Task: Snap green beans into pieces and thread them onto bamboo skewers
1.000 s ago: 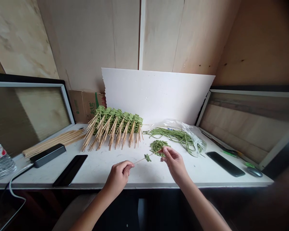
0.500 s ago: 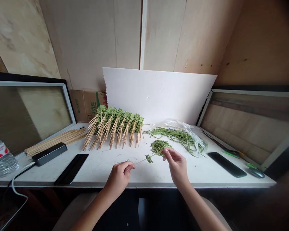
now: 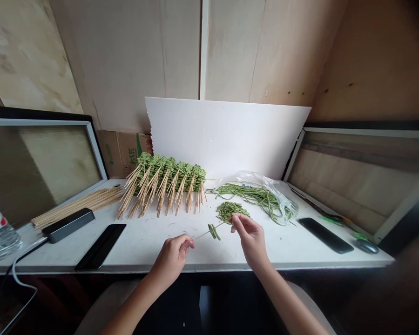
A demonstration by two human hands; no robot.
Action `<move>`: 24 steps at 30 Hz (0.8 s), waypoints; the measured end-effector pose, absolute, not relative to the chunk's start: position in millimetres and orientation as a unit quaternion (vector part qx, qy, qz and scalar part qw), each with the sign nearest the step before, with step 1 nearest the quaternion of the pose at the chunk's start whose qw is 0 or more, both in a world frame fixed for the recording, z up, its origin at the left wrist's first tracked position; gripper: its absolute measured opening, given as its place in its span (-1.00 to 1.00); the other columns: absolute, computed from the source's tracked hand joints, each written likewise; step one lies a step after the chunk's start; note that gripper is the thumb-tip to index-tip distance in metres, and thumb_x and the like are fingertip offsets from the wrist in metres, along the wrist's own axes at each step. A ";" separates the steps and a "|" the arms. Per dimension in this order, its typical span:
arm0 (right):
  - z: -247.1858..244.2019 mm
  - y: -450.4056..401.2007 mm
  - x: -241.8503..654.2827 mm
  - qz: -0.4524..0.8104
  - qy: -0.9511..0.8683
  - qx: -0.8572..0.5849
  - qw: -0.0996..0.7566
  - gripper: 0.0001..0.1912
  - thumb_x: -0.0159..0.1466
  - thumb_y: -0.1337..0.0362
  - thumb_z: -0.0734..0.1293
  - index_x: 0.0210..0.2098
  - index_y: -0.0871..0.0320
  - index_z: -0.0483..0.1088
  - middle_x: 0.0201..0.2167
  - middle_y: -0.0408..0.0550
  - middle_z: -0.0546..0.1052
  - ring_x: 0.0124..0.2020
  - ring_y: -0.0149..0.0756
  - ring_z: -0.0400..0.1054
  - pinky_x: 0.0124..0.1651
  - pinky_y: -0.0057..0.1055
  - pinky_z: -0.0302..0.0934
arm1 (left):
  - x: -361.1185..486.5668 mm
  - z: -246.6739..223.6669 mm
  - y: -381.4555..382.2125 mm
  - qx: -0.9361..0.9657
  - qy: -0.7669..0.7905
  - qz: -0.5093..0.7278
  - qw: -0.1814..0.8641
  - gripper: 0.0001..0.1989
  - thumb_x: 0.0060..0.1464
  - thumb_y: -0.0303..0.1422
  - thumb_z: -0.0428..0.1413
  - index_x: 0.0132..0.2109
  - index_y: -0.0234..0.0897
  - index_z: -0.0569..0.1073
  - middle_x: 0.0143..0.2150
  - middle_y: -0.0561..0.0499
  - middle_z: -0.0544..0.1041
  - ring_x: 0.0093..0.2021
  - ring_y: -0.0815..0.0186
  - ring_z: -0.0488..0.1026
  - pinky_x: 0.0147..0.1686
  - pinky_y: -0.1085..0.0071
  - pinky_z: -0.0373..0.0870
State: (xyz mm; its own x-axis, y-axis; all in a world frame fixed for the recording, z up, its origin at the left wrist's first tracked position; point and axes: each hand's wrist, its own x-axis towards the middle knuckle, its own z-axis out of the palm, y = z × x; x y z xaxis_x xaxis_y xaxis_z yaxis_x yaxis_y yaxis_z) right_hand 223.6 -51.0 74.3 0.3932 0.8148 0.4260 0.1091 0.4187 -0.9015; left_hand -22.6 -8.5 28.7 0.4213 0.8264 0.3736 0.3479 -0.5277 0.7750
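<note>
My left hand [image 3: 172,258] is closed around one end of a thin bamboo skewer [image 3: 201,236], held at a slant above the table's front part. A few short pieces of green bean [image 3: 214,231] are threaded crosswise near its middle. At the skewer's far end, the thumb and fingertips of my right hand [image 3: 250,237] are pinched together; whether a bean piece is also between them I cannot tell. Just behind that hand lies a heap of cut bean pieces [image 3: 230,210], partly covered by the fingers. Stacked bean skewers [image 3: 171,174] fill the back left, their bare sticks pointing toward me.
Whole long beans [image 3: 244,191] lie by a clear plastic bag [image 3: 282,197] at the back right. Bare skewers [image 3: 77,204], a black box [image 3: 68,224], a phone [image 3: 101,246] and a water bottle [image 3: 2,235] are on the left. Another dark phone-like slab [image 3: 325,235] and a mouse [image 3: 367,246] lie right.
The view has shifted slightly, so everything sits a little further left. Both hands keep their closed hold on the skewer, and the threaded bean pieces hang at nearly the same place.
</note>
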 end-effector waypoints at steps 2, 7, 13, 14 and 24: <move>74.7 -50.4 224.3 0.259 -0.493 -0.472 0.684 -0.71 0.26 -0.01 0.46 -0.23 0.08 0.61 -0.39 -0.02 0.60 -0.26 -0.14 0.45 -0.26 -0.28 0.36 | -22.5 28.6 -8.0 0.781 0.370 0.379 0.329 -0.68 0.37 -0.33 -0.08 -0.32 -0.27 0.46 -0.53 0.10 0.33 -0.52 0.37 0.23 -0.48 0.47 0.16; 74.9 -47.3 229.0 0.264 -0.490 -0.466 0.688 -0.69 0.25 -0.02 0.47 -0.19 0.07 0.59 -0.33 -0.01 0.61 -0.32 -0.19 0.42 -0.27 -0.28 0.35 | -21.5 28.2 -4.0 0.778 0.364 0.387 0.334 -0.68 0.41 -0.19 -0.05 -0.17 -0.27 0.51 -0.51 0.11 0.34 -0.51 0.36 0.30 -0.44 0.47 0.22; 66.1 -41.7 232.5 0.319 -0.435 -0.470 0.698 -0.64 0.21 -0.03 0.51 -0.14 0.08 0.60 -0.25 -0.02 0.62 -0.47 -0.34 0.30 -0.23 -0.28 0.30 | -20.9 29.3 -3.5 0.762 0.368 0.431 0.312 -0.70 0.35 -0.15 0.08 -0.23 -0.28 0.51 -0.42 0.02 0.51 -0.41 0.31 0.47 -0.35 0.45 0.34; 64.2 -40.9 232.6 0.328 -0.429 -0.468 0.700 -0.63 0.20 -0.03 0.51 -0.15 0.09 0.60 -0.24 -0.02 0.62 -0.45 -0.32 0.31 -0.22 -0.28 0.29 | -21.2 30.0 -4.6 0.767 0.369 0.430 0.302 -0.68 0.36 -0.16 0.05 -0.25 -0.28 0.51 -0.46 0.03 0.49 -0.43 0.32 0.45 -0.37 0.46 0.32; 56.6 -40.9 230.7 0.322 -0.423 -0.469 0.705 -0.70 0.20 0.03 0.52 -0.17 0.07 0.62 -0.20 -0.01 0.62 -0.16 -0.16 0.41 -0.03 -0.24 0.29 | -20.4 32.3 -8.9 0.787 0.358 0.423 0.270 -0.64 0.39 -0.21 0.00 -0.31 -0.29 0.51 -0.56 0.11 0.36 -0.55 0.40 0.30 -0.44 0.49 0.22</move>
State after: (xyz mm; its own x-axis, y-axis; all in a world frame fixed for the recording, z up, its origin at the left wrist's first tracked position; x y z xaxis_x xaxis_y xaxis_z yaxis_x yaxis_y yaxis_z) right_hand 230.7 -40.9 56.6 0.4337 0.8514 0.2949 -0.0575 0.3528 -0.9339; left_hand -20.4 -8.9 32.3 0.3853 0.7924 0.4729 0.3352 -0.5976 0.7284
